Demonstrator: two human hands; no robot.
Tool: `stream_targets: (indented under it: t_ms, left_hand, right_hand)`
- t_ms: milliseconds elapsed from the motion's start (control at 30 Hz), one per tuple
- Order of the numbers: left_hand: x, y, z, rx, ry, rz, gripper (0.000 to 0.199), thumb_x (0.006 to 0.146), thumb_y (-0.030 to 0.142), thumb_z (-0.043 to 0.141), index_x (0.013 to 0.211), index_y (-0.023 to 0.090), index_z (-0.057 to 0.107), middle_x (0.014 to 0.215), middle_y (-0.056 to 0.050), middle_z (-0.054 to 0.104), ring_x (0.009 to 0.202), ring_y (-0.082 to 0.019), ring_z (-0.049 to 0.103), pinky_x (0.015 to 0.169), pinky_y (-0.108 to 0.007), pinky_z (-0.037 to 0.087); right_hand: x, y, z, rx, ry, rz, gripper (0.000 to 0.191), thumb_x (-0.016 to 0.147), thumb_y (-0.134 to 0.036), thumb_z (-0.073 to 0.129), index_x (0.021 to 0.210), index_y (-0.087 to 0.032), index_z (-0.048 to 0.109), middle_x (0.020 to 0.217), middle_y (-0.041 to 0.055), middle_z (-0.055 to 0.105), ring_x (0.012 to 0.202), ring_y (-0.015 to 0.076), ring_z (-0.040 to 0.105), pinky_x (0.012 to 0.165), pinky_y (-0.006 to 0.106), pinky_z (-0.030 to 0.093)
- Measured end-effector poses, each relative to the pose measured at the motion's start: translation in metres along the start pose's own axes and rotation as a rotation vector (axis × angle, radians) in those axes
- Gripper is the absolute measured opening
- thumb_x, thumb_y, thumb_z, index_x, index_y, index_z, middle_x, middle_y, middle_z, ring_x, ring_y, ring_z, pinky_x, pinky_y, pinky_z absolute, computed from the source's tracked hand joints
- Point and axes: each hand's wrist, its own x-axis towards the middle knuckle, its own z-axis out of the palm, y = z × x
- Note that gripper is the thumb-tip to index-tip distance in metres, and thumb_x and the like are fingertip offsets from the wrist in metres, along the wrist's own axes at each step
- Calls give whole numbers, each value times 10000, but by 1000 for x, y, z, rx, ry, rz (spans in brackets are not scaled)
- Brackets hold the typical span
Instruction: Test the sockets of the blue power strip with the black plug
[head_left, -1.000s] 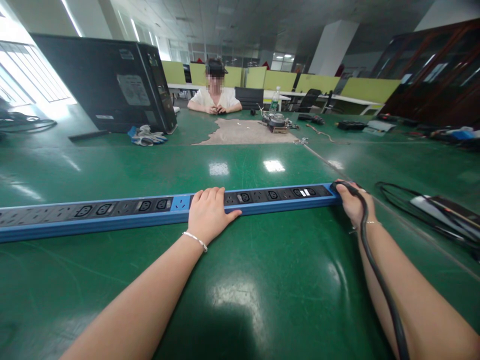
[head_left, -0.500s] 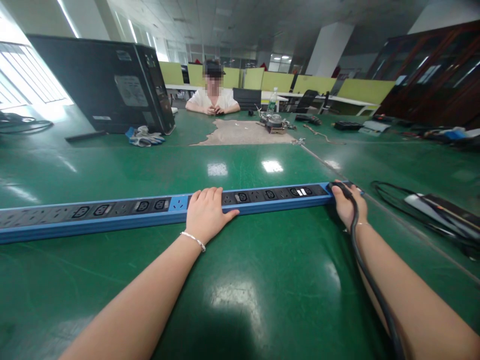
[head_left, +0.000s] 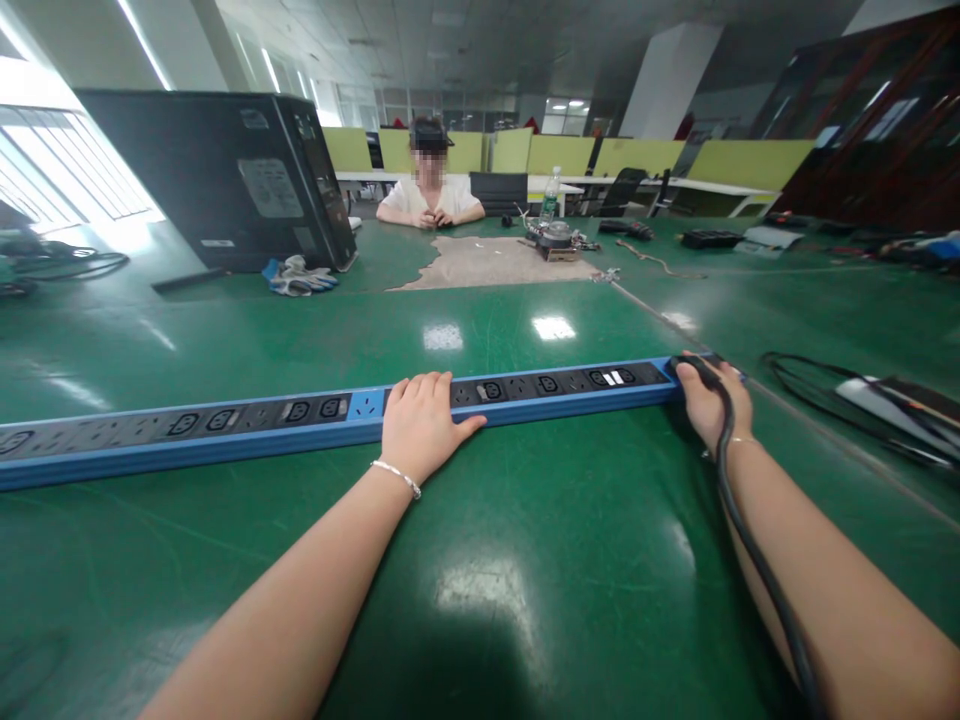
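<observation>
A long blue power strip (head_left: 341, 433) with black sockets lies across the green table, and its left end runs out of view. My left hand (head_left: 420, 425) lies over its middle, fingers wrapped over the top and thumb along the near side. At the right end, my right hand (head_left: 718, 400) is closed around the strip where the cable comes out; its fingertips are partly hidden. The thick black cable (head_left: 731, 500) bends over this hand and runs down along my right forearm.
A black computer case (head_left: 202, 180) stands at the back left, with work gloves (head_left: 300, 276) beside it. Across the table sits a person (head_left: 430, 200). A bottle (head_left: 551, 195) and small parts (head_left: 555, 240) are near a bare board patch (head_left: 480, 262). Black cables (head_left: 802, 385) lie at right.
The whole view has shifted slightly, so everything appears a little farther right. Both hands keep their places on the power strip.
</observation>
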Motion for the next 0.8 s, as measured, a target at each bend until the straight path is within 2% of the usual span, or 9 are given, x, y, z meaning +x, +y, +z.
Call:
stream_targets:
  t_ms: [233, 400, 600, 800]
  left_hand:
    - [0, 0, 0, -10, -15, -3, 674, 776, 615, 491, 1246, 133, 472, 1230, -162, 563, 1162, -296, 483, 1012, -440, 307]
    - [0, 0, 0, -14, -18, -3, 698, 770, 623, 493, 1252, 119, 469, 1225, -164, 564, 1160, -296, 484, 1018, -435, 304]
    - [0, 0, 0, 0, -6, -2, 683, 774, 619, 495, 1241, 121, 480, 1212, -160, 573, 1153, -293, 488, 1014, -427, 312]
    - [0, 0, 0, 5, -11, 2, 703, 769, 631, 497, 1240, 109, 480, 1215, -160, 573, 1148, -293, 490, 1009, -422, 317]
  right_hand:
    - [-3, -3, -1, -38, 34, -55, 452, 832, -439, 424, 1141, -185, 636, 1179, 120, 609, 1159, 273, 460, 1028, 402, 306]
    - [-5, -5, -1, -43, 49, -123, 427, 837, -419, 417, 1121, -192, 642, 1147, 107, 636, 1158, 261, 473, 1035, 406, 311]
    - [-3, -3, -1, -40, 35, -101, 464, 828, -441, 412, 1127, -175, 647, 1160, 115, 634, 1164, 275, 468, 1057, 392, 278]
    - [0, 0, 0, -20, 32, -87, 421, 827, -425, 423, 1099, -199, 651, 1154, 96, 636, 1170, 268, 478, 1055, 391, 286]
